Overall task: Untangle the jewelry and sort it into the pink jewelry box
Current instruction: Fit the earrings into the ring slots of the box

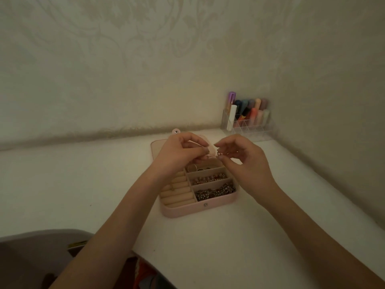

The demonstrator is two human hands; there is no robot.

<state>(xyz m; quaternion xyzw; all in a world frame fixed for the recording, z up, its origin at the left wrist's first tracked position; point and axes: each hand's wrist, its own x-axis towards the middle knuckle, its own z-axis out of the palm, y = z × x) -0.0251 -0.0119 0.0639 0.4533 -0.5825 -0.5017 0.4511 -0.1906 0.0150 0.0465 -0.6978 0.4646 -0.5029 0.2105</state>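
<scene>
The pink jewelry box (187, 209) lies open on the white table, its lid (158, 149) flat behind it. Ring rolls fill its left half. On the right, rings (198, 168) sit in the far compartment, a beaded piece (208, 179) in the middle one and a dark chain (214, 191) in the near one. Above the box's far edge my left hand (179, 155) and my right hand (243, 161) each pinch an end of a small beaded piece of jewelry (218, 154). It is too small to make out further.
A clear organizer (250, 130) with several colored tubes stands in the back right corner against the wall. The white table (208, 247) meets walls at the back and right. A grey chair (41, 247) sits at the lower left.
</scene>
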